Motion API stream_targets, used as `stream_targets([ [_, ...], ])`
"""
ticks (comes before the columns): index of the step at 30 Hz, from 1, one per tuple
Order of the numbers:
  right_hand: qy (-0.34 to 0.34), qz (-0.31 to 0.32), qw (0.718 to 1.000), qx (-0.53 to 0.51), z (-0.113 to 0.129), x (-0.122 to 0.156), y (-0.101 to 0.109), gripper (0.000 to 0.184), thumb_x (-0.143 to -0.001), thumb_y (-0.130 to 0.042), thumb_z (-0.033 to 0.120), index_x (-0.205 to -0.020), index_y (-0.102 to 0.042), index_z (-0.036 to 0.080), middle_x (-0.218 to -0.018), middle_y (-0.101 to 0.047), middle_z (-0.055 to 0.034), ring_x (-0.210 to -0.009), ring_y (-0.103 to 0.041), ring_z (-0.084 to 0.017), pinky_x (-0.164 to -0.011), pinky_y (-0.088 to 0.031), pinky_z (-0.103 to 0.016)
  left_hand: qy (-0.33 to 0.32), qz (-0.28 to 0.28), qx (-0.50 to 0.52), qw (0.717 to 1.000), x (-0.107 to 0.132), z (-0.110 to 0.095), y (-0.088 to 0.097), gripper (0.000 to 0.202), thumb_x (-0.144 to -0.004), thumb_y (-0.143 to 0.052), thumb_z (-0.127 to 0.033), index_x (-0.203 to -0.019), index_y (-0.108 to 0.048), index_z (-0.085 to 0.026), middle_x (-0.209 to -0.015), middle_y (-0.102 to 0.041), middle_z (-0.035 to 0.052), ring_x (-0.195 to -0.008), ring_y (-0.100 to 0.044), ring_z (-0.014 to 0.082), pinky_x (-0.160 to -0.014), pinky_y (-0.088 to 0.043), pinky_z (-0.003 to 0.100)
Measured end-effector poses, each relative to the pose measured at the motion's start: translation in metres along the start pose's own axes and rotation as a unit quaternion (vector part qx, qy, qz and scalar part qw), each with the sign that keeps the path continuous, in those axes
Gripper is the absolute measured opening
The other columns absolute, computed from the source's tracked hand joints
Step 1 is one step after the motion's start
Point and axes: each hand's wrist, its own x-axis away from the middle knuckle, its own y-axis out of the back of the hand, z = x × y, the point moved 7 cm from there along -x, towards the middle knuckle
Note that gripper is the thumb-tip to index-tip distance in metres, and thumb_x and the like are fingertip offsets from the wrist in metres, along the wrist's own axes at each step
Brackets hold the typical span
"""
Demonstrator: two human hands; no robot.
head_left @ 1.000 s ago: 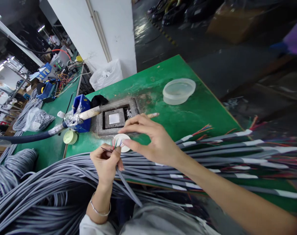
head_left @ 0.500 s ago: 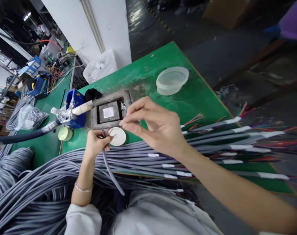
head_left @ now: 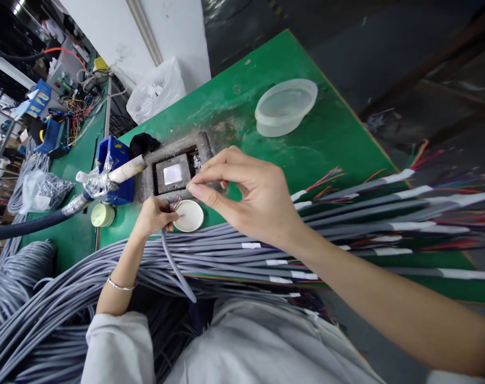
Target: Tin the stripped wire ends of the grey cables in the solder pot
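My left hand (head_left: 153, 216) is closed around the end of a grey cable (head_left: 174, 269), whose thin coloured wires (head_left: 176, 205) fan out over a small white round tin (head_left: 189, 216). My right hand (head_left: 242, 194) hovers just right of it, thumb and forefinger pinched near the wire tips; what they hold is too small to name. Behind the hands a grey metal solder pot (head_left: 173, 172) sits on the green table (head_left: 306, 154).
A thick bundle of grey cables (head_left: 66, 298) crosses the table's front edge, with white-taped stripped ends (head_left: 386, 197) at the right. A clear plastic bowl (head_left: 284, 106) stands behind. A hose nozzle (head_left: 106, 178), blue box (head_left: 120, 154) and green tape roll (head_left: 102, 214) lie left.
Both hands have moved forward toward the solder pot. The wire ends in my left hand now lie over the white tin's left edge, and my right fingers have closed in beside them.
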Motion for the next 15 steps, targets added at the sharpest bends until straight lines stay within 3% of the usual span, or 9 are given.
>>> stream_targets([
  [3,-0.016,-0.026,1.000,-0.006,-0.002,-0.001,0.005,0.009,-0.079,-0.061,0.016,-0.073,-0.065,0.021,-0.072,-0.064,-0.0010,-0.068,-0.056,-0.014,-0.059,-0.043,-0.030,-0.022,-0.036,0.005,0.999,-0.003,-0.007,0.014,0.020,-0.062,-0.060,-0.013,-0.044,-0.052,-0.014,-0.033,-0.048,-0.0049,-0.031,-0.041,0.0063,-0.035,-0.031,0.018],
  [8,-0.034,-0.099,0.994,-0.015,-0.006,-0.003,0.019,0.011,-0.079,-0.061,0.017,-0.070,-0.064,0.020,-0.066,-0.060,-0.0022,-0.063,-0.052,-0.015,-0.055,-0.040,-0.031,-0.078,-0.159,-0.055,0.983,-0.022,-0.034,0.043,0.019,-0.061,-0.061,-0.015,-0.044,-0.054,-0.013,-0.036,-0.051,-0.0030,-0.034,-0.044,0.0074,-0.037,-0.033,0.018],
  [11,-0.044,-0.121,0.992,-0.002,-0.008,-0.004,0.023,0.010,-0.079,-0.062,0.019,-0.069,-0.063,0.021,-0.066,-0.058,-0.0010,-0.062,-0.051,-0.014,-0.055,-0.040,-0.031,-0.076,-0.196,-0.116,0.971,-0.040,-0.042,0.047,0.017,-0.060,-0.059,-0.012,-0.043,-0.055,-0.012,-0.037,-0.052,-0.0020,-0.036,-0.045,0.0077,-0.041,-0.037,0.018],
  [15,-0.049,-0.126,0.991,0.012,-0.008,-0.004,0.025,0.010,-0.079,-0.062,0.020,-0.070,-0.063,0.022,-0.066,-0.058,-0.0001,-0.062,-0.051,-0.013,-0.057,-0.042,-0.031,-0.038,-0.193,-0.154,0.968,-0.059,-0.040,0.042,0.017,-0.060,-0.059,-0.011,-0.044,-0.055,-0.012,-0.038,-0.052,-0.0018,-0.038,-0.047,0.0089,-0.043,-0.039,0.019],
])
